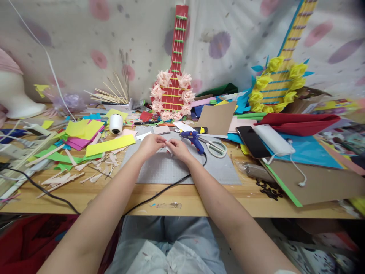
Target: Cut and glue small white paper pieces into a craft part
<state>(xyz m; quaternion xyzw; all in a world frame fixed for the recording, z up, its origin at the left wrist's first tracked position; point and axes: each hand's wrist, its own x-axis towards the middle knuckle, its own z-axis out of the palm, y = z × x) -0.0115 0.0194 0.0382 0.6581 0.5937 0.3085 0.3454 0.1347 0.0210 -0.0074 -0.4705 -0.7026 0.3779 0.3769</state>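
Over the grey cutting mat [185, 173], my left hand [151, 145] and my right hand [178, 149] meet fingertip to fingertip. Both pinch a small pale piece of paper [168, 149], mostly covered by the fingers. Just right of my right hand lies a blue hot glue gun [194, 140], its black cord running back across the mat. Scissors with pale handles [216, 148] rest beside the glue gun. Beyond my hands lie a small pale pink card [161, 130] and a strip of white paper [184, 126].
A red paper guitar with pink flowers [172, 91] stands at the back; a yellow paper guitar [275, 83] leans at right. Paper scraps [98, 167] and a yellow strip [111, 145] lie left. A phone [252, 141] and white power bank [274, 140] lie right.
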